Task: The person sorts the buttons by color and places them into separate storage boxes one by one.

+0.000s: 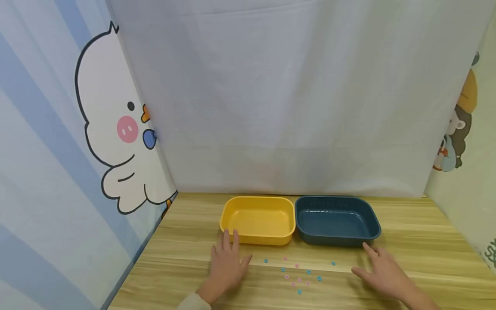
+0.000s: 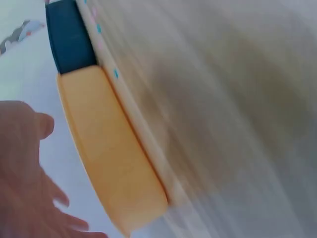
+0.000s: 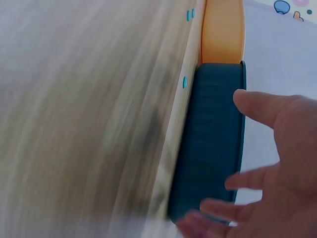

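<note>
Small pink and blue rings lie scattered on the wooden table between my hands, among them a blue ring (image 1: 299,292) nearest me and a pink ring (image 1: 297,265). My left hand (image 1: 226,265) is held with fingers spread, its fingertips overlapping the front left corner of the yellow tray (image 1: 257,240) in the head view. On the other side my right hand (image 1: 383,273) is also spread and holds nothing, close in front of the dark blue tray (image 1: 335,241). In the right wrist view a blue ring (image 3: 184,82) shows beside that tray.
The two trays stand side by side at the back of the wooden table (image 1: 186,241), with a grey-white curtain (image 1: 271,107) behind them. Printed cloth walls (image 1: 50,172) flank the table on both sides.
</note>
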A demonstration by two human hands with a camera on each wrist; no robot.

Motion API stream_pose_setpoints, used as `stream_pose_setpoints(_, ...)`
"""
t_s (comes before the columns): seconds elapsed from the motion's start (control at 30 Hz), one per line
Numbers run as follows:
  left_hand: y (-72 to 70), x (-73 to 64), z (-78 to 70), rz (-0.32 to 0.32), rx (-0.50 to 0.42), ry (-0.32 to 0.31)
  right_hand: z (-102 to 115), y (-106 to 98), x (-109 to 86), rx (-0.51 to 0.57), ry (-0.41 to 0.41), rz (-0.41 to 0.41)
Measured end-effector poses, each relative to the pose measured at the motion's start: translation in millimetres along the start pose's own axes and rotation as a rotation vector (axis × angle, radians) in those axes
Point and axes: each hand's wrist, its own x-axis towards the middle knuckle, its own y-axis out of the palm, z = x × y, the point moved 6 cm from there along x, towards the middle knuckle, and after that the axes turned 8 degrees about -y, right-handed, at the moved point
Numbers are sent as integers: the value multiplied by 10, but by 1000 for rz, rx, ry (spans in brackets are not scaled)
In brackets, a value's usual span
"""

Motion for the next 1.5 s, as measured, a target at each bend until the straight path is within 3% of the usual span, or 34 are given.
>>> stream_pose_setpoints(0.23, -88, 246, 225, -74, -36, -39, 62, 90, 114, 270, -89, 95)
stream_pose_setpoints(0.33, -73, 343, 311, -89, -69, -11, 101, 154, 154, 379, -152, 162)
stream_pose_setpoints(0.43, -33, 439, 379, -74, -110, 13, 134, 208, 187, 418, -230, 208)
stream_pose_setpoints(0.63, 80, 605, 479, 17, -185, -8, 165, 280, 279, 411, -297, 246)
stream_pose_setpoints(0.9, 214, 755, 577, 63, -286, 6, 223, 320, 413, 434, -382, 261)
stream_pose_setpoints(1.07, 315, 783, 609, 121, -323, -16, 240, 352, 474, 437, -398, 289)
stream_pose_setpoints(1.23, 374, 789, 618, 182, -363, -62, 254, 343, 521, 427, -436, 258)
stream_pose_setpoints(1.5, 393, 781, 609, 210, -393, -76, 225, 390, 550, 442, -433, 263)
